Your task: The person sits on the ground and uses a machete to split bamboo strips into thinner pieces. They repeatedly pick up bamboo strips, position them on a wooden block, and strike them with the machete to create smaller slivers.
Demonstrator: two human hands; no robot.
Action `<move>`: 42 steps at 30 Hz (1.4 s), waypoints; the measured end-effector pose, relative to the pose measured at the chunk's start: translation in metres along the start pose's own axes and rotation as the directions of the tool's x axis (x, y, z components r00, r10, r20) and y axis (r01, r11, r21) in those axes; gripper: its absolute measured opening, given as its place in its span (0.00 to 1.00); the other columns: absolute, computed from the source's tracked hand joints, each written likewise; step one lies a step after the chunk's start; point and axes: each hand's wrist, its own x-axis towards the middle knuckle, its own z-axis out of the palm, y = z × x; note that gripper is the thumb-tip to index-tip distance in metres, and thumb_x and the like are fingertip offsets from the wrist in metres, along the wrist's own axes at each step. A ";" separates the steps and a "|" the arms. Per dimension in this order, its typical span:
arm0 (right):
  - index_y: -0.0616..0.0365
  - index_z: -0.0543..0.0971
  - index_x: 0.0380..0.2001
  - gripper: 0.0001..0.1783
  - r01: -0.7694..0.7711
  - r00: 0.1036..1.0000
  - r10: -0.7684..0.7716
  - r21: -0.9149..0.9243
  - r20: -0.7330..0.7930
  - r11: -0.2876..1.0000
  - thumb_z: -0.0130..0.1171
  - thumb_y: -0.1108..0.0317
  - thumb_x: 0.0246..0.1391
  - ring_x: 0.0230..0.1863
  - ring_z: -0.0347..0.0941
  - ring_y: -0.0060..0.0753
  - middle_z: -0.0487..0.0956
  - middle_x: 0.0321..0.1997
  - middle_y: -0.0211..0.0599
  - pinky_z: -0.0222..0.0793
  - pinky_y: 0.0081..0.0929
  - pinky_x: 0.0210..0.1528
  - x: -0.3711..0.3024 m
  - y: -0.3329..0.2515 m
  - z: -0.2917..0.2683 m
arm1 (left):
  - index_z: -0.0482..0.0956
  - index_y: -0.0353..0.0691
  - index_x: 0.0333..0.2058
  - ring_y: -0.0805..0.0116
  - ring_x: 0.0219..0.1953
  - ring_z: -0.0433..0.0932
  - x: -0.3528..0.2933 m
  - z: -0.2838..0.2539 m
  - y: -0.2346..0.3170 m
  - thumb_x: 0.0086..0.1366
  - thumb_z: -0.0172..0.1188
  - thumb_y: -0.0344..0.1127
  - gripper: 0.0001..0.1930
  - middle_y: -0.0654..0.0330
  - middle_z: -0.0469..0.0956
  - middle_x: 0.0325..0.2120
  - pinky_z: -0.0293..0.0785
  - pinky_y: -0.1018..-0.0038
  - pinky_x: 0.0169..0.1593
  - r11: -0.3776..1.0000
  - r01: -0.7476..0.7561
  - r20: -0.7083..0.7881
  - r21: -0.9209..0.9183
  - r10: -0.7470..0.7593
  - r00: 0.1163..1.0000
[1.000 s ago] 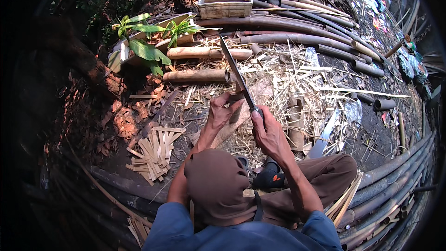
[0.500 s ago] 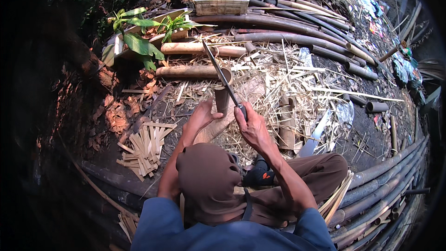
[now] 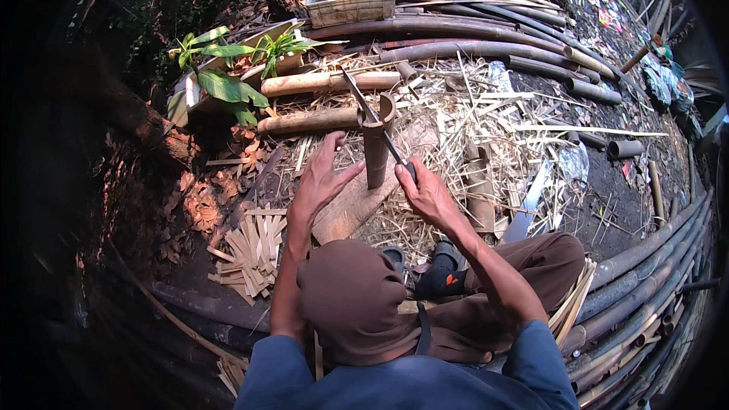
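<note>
A short bamboo piece [image 3: 376,159] stands upright on a flat wooden block [image 3: 334,220]. My right hand [image 3: 431,193] is closed round the handle of a long knife [image 3: 394,148]. The dark blade slants away to the upper left across the bamboo's top and appears to sit in a split there; how deep it goes I cannot tell. Just left of the bamboo, my left hand [image 3: 323,182] is open, fingers spread and apart from the piece. A fan of flat bamboo strips [image 3: 254,250] lies on the ground by my left forearm.
Straw-like shavings [image 3: 448,129] cover the ground ahead. Bamboo poles [image 3: 456,49] lie across the back, below a pale crate [image 3: 351,4]; more poles [image 3: 638,273] stack at my right. A bamboo length [image 3: 479,193] and a pale flat blade [image 3: 529,201] lie right of my hand.
My left hand has let go of the bamboo piece and opened beside it. The knife blade has come down onto the bamboo's top, and my right hand has moved slightly right.
</note>
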 end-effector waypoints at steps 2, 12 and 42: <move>0.61 0.72 0.41 0.24 -0.140 0.980 0.113 0.165 0.161 0.976 0.53 0.47 0.63 0.22 0.66 0.30 0.71 0.22 0.32 0.65 0.33 0.27 0.006 -0.005 -0.012 | 0.66 0.33 0.53 0.44 0.48 0.76 0.020 -0.008 0.035 0.59 0.68 0.44 0.31 0.41 0.76 0.43 0.72 0.59 0.53 0.998 -0.019 -0.009 -0.057 0.018 1.000; 0.67 0.78 0.36 0.17 -0.246 0.968 0.250 -0.129 0.015 0.961 0.59 0.63 0.49 0.25 0.78 0.40 0.80 0.23 0.47 0.75 0.38 0.31 0.040 0.038 -0.051 | 0.69 0.35 0.31 0.41 0.28 0.79 0.106 0.062 0.065 0.64 0.63 0.38 0.14 0.43 0.77 0.22 0.72 0.55 0.29 0.974 -0.199 -0.010 0.108 0.201 0.979; 0.66 0.79 0.33 0.20 -0.631 0.776 0.630 0.045 0.030 0.774 0.59 0.56 0.46 0.26 0.77 0.43 0.79 0.22 0.48 0.71 0.39 0.32 -0.058 0.132 0.042 | 0.79 0.34 0.41 0.79 0.28 0.77 0.008 -0.013 -0.056 0.64 0.65 0.32 0.10 0.63 0.81 0.27 0.73 0.80 0.34 0.843 0.208 -0.254 -0.496 -0.370 0.894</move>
